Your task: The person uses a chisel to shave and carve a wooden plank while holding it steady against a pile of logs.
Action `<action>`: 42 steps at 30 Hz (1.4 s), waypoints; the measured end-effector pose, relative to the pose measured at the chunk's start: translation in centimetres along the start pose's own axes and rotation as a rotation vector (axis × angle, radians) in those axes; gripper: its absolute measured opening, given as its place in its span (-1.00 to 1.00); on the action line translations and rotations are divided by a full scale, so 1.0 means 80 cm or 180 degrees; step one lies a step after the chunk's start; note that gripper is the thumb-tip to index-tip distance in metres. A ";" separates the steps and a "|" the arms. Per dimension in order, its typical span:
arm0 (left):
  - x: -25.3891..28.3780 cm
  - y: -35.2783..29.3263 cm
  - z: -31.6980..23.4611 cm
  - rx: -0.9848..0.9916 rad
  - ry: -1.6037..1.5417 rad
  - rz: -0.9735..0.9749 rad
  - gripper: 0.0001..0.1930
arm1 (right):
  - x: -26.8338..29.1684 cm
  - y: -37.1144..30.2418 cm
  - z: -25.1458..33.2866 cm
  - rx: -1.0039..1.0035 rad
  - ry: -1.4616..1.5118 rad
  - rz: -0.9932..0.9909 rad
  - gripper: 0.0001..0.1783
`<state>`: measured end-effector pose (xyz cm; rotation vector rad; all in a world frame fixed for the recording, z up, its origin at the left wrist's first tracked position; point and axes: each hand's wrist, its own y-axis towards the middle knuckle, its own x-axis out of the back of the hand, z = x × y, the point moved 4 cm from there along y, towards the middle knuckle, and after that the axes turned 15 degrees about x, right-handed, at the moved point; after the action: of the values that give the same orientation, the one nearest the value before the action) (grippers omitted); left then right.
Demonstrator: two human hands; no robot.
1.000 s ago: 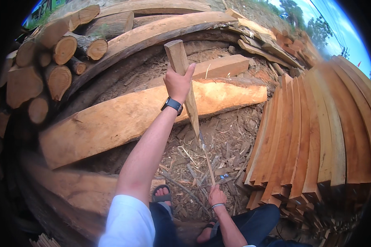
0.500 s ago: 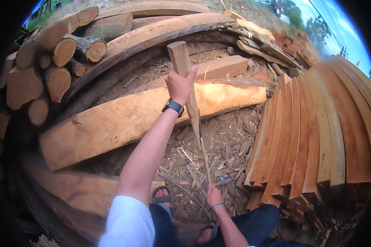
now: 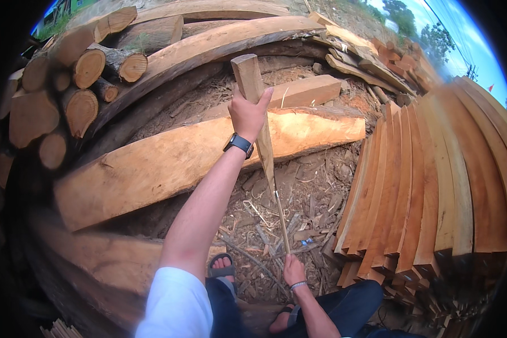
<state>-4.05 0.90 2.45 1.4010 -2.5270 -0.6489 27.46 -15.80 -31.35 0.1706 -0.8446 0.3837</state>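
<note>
My left hand point(image 3: 248, 115) grips a squared piece of wood point(image 3: 248, 76) near its upper end and holds it upright. The piece narrows downward to a slim point. Low and in front of my legs, my right hand point(image 3: 294, 271) is closed round the end of a long thin wooden handle point(image 3: 281, 219). A pale band and a narrow dark blade show at the handle's far end, so it looks like a long-handled knife. Its blade, seen edge-on, lies along the tapered lower part of the wood; I cannot tell whether it cuts in.
A thick sawn slab point(image 3: 152, 163) lies across behind my left arm. Cut logs point(image 3: 81, 112) are piled at the left, and sawn planks point(image 3: 422, 174) are stacked at the right. Shavings and bark scraps point(image 3: 259, 208) cover the ground round my sandalled foot point(image 3: 221, 267).
The view has shifted very slightly. Both hands keep their grips, and the wood and the knife stay in nearly the same position.
</note>
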 end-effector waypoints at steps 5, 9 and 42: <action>0.003 -0.002 0.003 0.0140 0.0096 -0.0008 -0.47 | 0.000 -0.015 -0.010 0.0030 -0.0053 0.0175 -0.42; 0.000 -0.001 -0.001 0.0024 -0.0012 -0.0008 -0.47 | 0.005 -0.017 0.000 -0.0067 -0.0036 0.0053 -0.40; 0.000 -0.001 0.000 0.0041 0.0027 -0.0017 -0.46 | -0.011 -0.015 -0.014 -0.0201 0.0036 0.0199 -0.39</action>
<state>-3.96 0.85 2.42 1.4123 -2.5262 -0.6274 28.17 -16.79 -32.71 0.0835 -0.8513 0.4157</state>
